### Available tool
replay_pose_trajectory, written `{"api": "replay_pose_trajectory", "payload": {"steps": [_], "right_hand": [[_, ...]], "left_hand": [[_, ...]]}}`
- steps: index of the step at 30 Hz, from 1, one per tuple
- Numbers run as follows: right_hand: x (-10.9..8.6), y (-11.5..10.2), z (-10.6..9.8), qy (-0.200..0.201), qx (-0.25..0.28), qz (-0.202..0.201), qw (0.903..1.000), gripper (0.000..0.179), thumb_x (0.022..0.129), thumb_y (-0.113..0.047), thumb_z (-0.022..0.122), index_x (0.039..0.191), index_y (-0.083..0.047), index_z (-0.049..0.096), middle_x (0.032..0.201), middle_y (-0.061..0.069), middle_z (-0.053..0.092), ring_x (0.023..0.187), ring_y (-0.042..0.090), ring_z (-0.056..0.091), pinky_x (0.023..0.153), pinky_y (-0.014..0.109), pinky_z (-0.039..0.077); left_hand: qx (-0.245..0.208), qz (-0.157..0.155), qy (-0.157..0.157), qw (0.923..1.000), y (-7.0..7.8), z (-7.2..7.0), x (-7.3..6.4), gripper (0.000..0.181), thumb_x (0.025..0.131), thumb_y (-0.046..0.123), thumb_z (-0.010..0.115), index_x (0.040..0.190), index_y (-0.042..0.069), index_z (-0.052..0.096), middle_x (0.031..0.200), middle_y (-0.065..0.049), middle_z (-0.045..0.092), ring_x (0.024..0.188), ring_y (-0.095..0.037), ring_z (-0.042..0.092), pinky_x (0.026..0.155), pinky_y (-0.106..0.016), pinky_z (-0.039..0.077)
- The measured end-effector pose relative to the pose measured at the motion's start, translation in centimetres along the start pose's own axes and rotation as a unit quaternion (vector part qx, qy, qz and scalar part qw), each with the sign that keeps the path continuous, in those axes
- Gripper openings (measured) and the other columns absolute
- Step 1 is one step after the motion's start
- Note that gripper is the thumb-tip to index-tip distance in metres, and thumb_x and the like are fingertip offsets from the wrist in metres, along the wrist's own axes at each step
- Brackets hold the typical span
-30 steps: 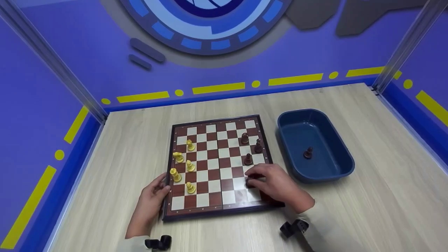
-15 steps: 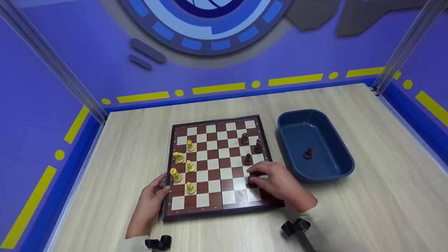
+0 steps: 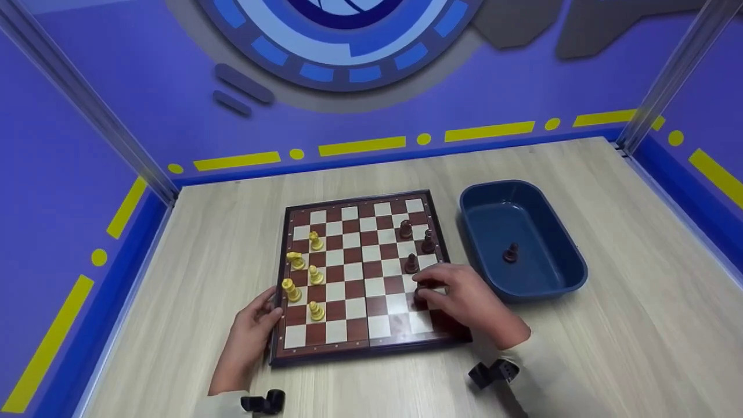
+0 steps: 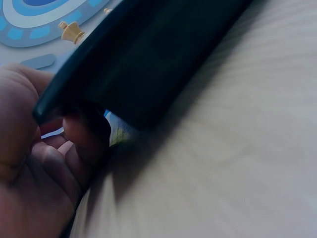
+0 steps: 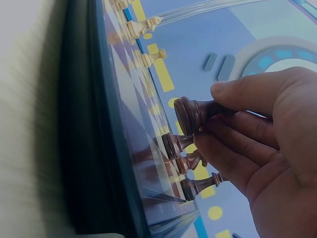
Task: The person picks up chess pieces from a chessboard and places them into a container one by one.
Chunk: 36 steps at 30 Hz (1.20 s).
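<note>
My left hand (image 3: 246,337) grips the left edge of the folding chessboard (image 3: 383,305); the left wrist view shows fingers curled beneath its dark rim (image 4: 148,54). Over the board's near right part, my right hand (image 3: 467,296) pinches a dark brown chess piece (image 5: 190,116) between thumb and fingers. The piece is tilted, its round base showing in the right wrist view and its top hidden by the fingers. Just beyond it stand a dark pawn (image 3: 411,264), a dark knight (image 3: 406,230) and a taller dark piece (image 3: 428,241). Several yellow chess pieces (image 3: 316,275) occupy the left half.
Right of the board is a deep blue plastic tub (image 3: 572,284) with one dark pawn (image 3: 511,253) inside. Both sit on a pale wooden table (image 3: 633,249), enclosed by blue printed walls (image 3: 360,122) at the back and sides.
My right hand has shifted slightly right and away from me, carrying the dark chess piece toward the board's right edge. The left hand and the other pieces stay where they were.
</note>
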State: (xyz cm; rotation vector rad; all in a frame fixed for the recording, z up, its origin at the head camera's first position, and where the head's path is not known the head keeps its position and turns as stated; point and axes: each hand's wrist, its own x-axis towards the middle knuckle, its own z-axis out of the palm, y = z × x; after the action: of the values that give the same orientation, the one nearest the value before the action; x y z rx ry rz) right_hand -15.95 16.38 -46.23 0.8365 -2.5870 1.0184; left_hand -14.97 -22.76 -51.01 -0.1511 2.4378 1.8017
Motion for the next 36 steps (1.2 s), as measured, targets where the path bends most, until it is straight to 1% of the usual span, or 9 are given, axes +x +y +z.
{"api": "replay_pose_trajectory", "payload": {"steps": [9,17,22,28,32,36], "right_hand": [[0.0,0.1,-0.8,0.005,0.009,0.022,0.9997,0.021,0.083,-0.014,0.075,0.104,-0.011,0.074,0.102,-0.002,0.074,0.095,0.014,0.069,0.083,0.035,0.056],[0.1,0.2,-1.6,0.012,0.0,0.039,0.9992,0.021,0.083,-0.013,0.075,0.104,-0.013,0.074,0.1,-0.003,0.073,0.091,0.013,0.068,0.079,0.034,0.056],[0.0,0.4,-2.0,0.017,0.004,0.048,0.9987,0.021,0.084,-0.013,0.075,0.104,-0.011,0.074,0.102,-0.001,0.073,0.094,0.014,0.069,0.08,0.034,0.057],[-0.1,0.5,-2.5,0.035,0.003,0.052,0.998,0.021,0.083,-0.011,0.075,0.105,-0.012,0.074,0.103,0.001,0.073,0.095,0.017,0.069,0.08,0.034,0.057],[-0.1,0.6,-2.8,0.042,0.013,0.057,0.9974,0.022,0.082,-0.009,0.075,0.104,-0.013,0.074,0.102,0.0,0.073,0.092,0.015,0.069,0.08,0.033,0.057],[-0.1,0.5,-3.2,0.047,0.014,0.073,0.9962,0.021,0.082,-0.011,0.076,0.103,-0.014,0.074,0.102,-0.001,0.073,0.092,0.012,0.069,0.08,0.032,0.057]], "left_hand": [[-0.006,0.004,0.0,1.0,-0.1,0.0,0.1,0.051,0.097,0.003,0.054,0.145,0.002,0.041,0.109,-0.018,0.056,0.089,-0.006,0.062,0.076,-0.022,0.054],[-0.009,-0.003,0.001,1.0,0.0,0.2,0.0,0.05,0.098,0.002,0.053,0.146,0.001,0.04,0.107,-0.013,0.053,0.091,-0.006,0.061,0.074,-0.022,0.054],[-0.005,-0.002,0.0,1.0,0.0,0.1,0.1,0.051,0.097,0.003,0.053,0.146,0.001,0.039,0.106,-0.013,0.054,0.089,-0.007,0.061,0.073,-0.023,0.054],[0.002,-0.001,0.002,1.0,0.0,0.1,0.1,0.05,0.097,0.003,0.053,0.146,0.001,0.04,0.105,-0.012,0.053,0.087,-0.007,0.061,0.073,-0.022,0.054],[-0.007,-0.006,0.001,1.0,0.0,0.1,0.1,0.051,0.097,0.002,0.053,0.146,0.001,0.039,0.108,-0.014,0.055,0.089,-0.007,0.062,0.074,-0.022,0.055],[-0.017,-0.009,0.0,0.9998,-0.1,0.1,0.1,0.051,0.098,0.002,0.052,0.147,0.001,0.038,0.11,-0.016,0.055,0.09,-0.008,0.062,0.074,-0.023,0.055]]}}
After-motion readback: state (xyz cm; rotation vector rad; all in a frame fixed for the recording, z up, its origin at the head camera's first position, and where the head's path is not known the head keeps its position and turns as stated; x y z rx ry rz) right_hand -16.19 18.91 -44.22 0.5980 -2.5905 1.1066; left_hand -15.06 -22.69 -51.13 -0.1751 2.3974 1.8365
